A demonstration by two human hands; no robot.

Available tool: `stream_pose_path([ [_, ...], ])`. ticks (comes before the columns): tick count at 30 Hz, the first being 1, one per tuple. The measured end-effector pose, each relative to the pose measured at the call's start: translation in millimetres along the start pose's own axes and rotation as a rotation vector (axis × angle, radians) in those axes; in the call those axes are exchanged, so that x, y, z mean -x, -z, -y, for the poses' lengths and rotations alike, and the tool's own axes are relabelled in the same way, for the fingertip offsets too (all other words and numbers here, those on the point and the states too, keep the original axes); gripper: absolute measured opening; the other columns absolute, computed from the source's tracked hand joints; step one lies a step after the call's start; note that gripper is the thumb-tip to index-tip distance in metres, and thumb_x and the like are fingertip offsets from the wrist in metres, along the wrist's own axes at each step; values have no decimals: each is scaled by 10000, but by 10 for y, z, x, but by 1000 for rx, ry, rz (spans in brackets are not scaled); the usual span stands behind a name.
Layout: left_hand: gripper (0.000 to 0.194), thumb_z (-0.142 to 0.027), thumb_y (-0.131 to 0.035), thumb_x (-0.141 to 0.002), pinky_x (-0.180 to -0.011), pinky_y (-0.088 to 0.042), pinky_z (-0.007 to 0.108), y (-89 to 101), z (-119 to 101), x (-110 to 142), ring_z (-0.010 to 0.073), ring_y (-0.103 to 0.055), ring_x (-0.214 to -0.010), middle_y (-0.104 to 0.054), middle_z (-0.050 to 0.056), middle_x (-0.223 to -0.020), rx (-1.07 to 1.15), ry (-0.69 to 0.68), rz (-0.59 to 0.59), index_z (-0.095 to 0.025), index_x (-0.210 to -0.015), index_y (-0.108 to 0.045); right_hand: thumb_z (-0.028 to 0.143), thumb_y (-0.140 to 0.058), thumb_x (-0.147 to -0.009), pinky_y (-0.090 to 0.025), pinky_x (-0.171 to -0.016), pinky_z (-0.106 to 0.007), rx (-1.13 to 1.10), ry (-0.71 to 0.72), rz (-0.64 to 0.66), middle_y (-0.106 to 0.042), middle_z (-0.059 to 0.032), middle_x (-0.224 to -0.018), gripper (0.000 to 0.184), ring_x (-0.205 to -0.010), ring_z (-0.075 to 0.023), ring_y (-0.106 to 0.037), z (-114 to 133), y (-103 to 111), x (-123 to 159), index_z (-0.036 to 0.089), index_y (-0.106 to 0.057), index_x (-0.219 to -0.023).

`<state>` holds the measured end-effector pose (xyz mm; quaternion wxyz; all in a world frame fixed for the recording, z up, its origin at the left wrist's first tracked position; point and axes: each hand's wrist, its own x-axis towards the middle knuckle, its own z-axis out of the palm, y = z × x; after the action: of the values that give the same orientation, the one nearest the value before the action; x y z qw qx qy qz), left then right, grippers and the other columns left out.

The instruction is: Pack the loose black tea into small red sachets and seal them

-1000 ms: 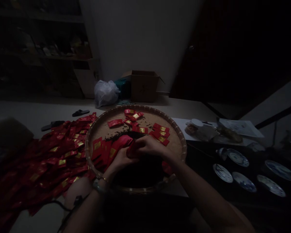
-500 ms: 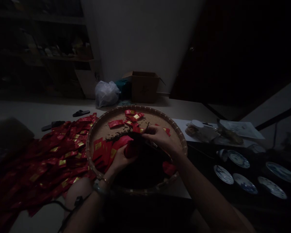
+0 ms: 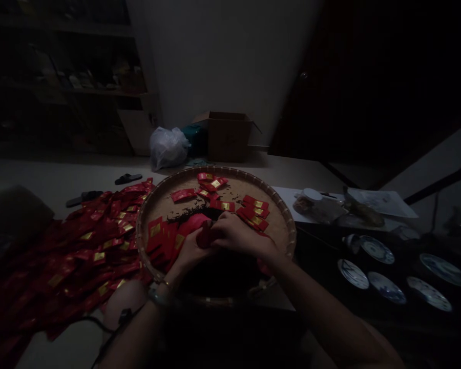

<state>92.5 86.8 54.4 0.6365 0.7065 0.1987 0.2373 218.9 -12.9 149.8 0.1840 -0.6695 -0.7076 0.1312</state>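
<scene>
A small red packet (image 3: 204, 234) stands upright in my left hand (image 3: 192, 250), whose fingers are wrapped round it. My right hand (image 3: 234, 233) is closed, its fingertips bunched at the packet's open top with a bit of dark tea leaves showing there. Both hands are over a round bamboo tray (image 3: 288, 225). Loose dark tea leaves (image 3: 192, 209) lie on the tray, and a dark mass fills its near part, mostly in shadow. Flat red packets (image 3: 159, 238) lie at the tray's left, and filled ones (image 3: 182, 195) at its far side. More red packets (image 3: 256, 211) overlap at the right.
A large heap of red packets (image 3: 96, 241) covers the floor at left, near dark slippers (image 3: 128, 178). An open cardboard box (image 3: 229, 137) and a white plastic bag (image 3: 169, 147) stand by the wall. Blue-and-white dishes (image 3: 386, 287) sit on a dark surface at right.
My right hand has moved left and down from over the tray to the packet's mouth, uncovering the red packets at the tray's right. My left hand keeps holding the packet.
</scene>
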Motion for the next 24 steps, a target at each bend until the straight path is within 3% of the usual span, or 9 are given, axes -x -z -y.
stream_pose_path([
  [5,537,-310,-803,-531,-783,-517,343,-15,59,15,245,-647,-884,-697,86,-962,180,18,50,-116,-991,-605,155,-663,-767,-356,-683,-243,-38,-31,111,-653,-33,-777,99,-784,-163,-529,-95,-11,-54,143,-700,-858],
  [9,514,-257,-801,-528,-825,-519,372,-20,76,33,240,-649,-890,-696,68,-951,83,11,33,-129,-980,-592,144,-673,-724,-327,-581,-221,-54,-75,191,-647,-25,-750,86,-660,-129,-528,-113,1,-24,116,-676,-806],
  [12,541,-272,-791,-555,-882,-508,406,-26,87,32,247,-644,-943,-686,77,-1006,44,-20,25,-134,-1030,-571,123,-637,-733,-356,-592,-216,-104,-73,196,-671,-45,-840,208,-694,-140,-563,-104,15,0,115,-666,-939],
  [15,692,-314,-788,-592,-984,-453,436,-10,94,42,275,-575,-1120,-602,128,-1218,-1,-120,27,-144,-1197,-501,109,-638,-711,-387,-628,-226,-114,-50,186,-680,-62,-944,382,-768,-169,-592,-125,4,-4,141,-632,-1091],
  [18,751,-340,-723,-703,-1036,-408,436,50,65,70,272,-483,-1242,-456,144,-1394,-86,-202,88,-192,-1354,-377,97,-641,-682,-381,-611,-221,-99,-36,206,-689,-43,-913,371,-761,-173,-599,-204,-52,-30,171,-670,-1044],
  [21,521,-290,-605,-816,-991,-445,404,141,-3,88,240,-550,-1164,-559,130,-1279,-132,-211,225,-199,-1301,-440,78,-632,-663,-368,-583,-206,-135,-53,245,-689,-9,-802,281,-701,-149,-592,-301,-132,-49,172,-715,-914],
  [24,383,-263,-606,-811,-882,-499,345,214,-84,80,202,-624,-996,-655,86,-1058,-182,-201,279,-187,-1175,-513,81,-651,-653,-363,-572,-190,-206,-91,264,-667,27,-723,224,-661,-124,-575,-354,-176,-47,160,-719,-851],
])
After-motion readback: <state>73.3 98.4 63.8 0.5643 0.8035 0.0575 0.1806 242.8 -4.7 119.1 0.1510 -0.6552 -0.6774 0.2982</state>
